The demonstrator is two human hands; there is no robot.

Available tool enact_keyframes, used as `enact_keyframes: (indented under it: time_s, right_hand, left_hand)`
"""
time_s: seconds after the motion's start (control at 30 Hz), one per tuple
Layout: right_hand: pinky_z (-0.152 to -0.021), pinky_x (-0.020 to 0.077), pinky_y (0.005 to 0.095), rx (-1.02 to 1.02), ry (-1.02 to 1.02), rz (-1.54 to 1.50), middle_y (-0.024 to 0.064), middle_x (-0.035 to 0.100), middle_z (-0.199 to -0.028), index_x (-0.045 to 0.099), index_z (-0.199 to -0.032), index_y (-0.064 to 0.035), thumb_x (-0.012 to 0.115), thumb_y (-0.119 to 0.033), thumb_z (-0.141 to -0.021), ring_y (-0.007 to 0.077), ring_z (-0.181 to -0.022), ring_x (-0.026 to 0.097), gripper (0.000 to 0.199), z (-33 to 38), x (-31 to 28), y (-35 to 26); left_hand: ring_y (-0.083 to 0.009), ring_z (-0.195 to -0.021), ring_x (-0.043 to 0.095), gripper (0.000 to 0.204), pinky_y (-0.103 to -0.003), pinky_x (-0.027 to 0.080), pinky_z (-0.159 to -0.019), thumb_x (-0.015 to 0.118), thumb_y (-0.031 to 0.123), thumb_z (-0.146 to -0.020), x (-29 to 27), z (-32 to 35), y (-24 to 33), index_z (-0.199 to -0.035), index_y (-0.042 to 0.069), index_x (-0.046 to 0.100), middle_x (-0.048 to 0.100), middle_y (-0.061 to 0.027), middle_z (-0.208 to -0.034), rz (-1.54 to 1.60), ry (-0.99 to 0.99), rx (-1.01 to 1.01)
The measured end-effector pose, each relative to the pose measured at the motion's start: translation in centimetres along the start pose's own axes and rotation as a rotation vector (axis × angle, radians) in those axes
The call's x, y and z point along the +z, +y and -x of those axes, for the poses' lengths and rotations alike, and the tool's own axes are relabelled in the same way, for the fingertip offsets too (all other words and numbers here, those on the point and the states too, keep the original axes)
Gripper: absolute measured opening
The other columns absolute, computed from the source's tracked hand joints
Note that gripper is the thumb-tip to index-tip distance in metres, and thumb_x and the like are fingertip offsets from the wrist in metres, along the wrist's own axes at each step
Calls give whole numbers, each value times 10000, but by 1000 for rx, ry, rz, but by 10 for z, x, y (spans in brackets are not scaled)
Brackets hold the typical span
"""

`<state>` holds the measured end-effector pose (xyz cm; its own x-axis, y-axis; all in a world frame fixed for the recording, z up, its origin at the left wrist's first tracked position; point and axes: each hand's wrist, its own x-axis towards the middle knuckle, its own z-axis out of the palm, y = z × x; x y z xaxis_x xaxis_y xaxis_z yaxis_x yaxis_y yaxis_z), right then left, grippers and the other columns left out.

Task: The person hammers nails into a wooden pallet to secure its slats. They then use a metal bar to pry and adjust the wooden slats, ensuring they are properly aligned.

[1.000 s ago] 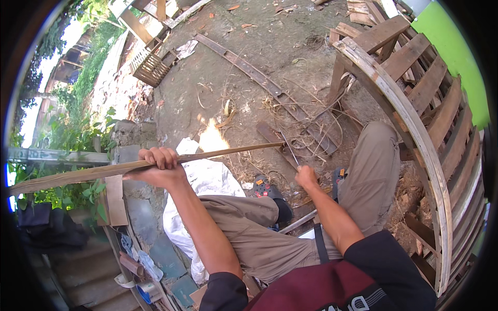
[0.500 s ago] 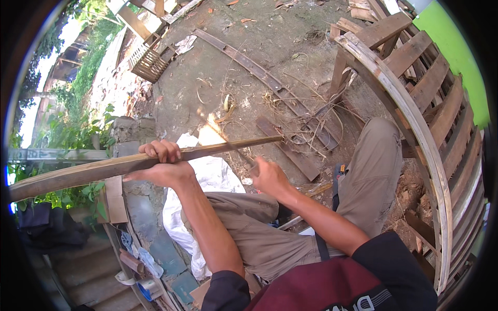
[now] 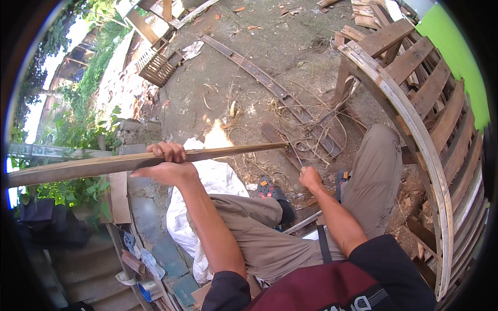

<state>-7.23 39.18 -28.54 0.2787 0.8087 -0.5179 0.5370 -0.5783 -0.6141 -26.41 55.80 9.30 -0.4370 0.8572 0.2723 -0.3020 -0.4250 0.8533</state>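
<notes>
A long wooden strip (image 3: 228,151), pale along its top and dark brown on its side, stretches from the left edge toward the middle. My left hand (image 3: 168,165) is wrapped round it, thumb underneath. Closed round the handle of a knife (image 3: 295,157) is my right hand (image 3: 310,178), low and just right of the strip's narrow end. The narrow blade points up and away, close to the strip's tip; whether they touch I cannot tell. Most of the handle is hidden in my fist. A white sack (image 3: 212,181) lies under the strip, beside my left leg.
A slatted wooden frame (image 3: 399,98) curves along the right side. On the ground ahead lie a long dark metal bar (image 3: 259,78), a short plank (image 3: 280,140) and thin shavings. A slatted crate (image 3: 158,65) stands at the far left; a low block wall (image 3: 140,135) is nearer.
My right hand and the knife have moved right and slightly nearer me, from beside the strip to its tip. My left hand keeps its grip; the view has shifted a little.
</notes>
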Motion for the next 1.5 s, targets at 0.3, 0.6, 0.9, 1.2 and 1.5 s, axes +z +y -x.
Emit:
enact_keyframes:
  time_s: [0.3,0.6,0.9,1.2,1.5]
  right_hand:
    - [-773,532,518,-118,38,-319,313,681,-873,633,-959,71,675,-306,-897,480,-890,674,385,64,-40,-135]
    - [-731,532,531,-478,-32,-558,327,654,-773,585,-999,89,636,-191,-901,496,-785,673,302,156,-128,-246]
    - [-651,521,482,-478,30,-578,287,647,-707,585,-940,93,629,-182,-889,455,-715,684,283,162,-133,-228]
    - [-750,540,512,-417,-78,-519,351,657,-834,589,-977,115,634,-139,-853,510,-826,669,286,162,-147,-224]
    - [-721,536,496,-459,1,-507,312,653,-742,598,-970,81,621,-163,-852,463,-780,686,272,146,-119,-203]
  left_hand:
    - [-134,-514,272,812,-282,264,-468,141,879,-866,2,6,1,-782,106,374,302,-5,-601,12,41,-42]
    - [-136,-568,306,806,-293,301,-546,203,885,-858,24,41,-1,-781,100,370,309,-10,-644,104,-205,-41]
    - [-137,-563,323,815,-298,308,-553,172,888,-854,38,58,1,-780,100,367,336,-13,-659,82,-157,-54]
    - [-137,-590,323,800,-292,290,-553,170,875,-872,32,64,1,-778,106,369,342,-13,-679,124,-205,-14]
    - [-148,-579,305,795,-289,275,-540,164,881,-865,28,58,-1,-788,114,359,340,-21,-677,79,-167,13]
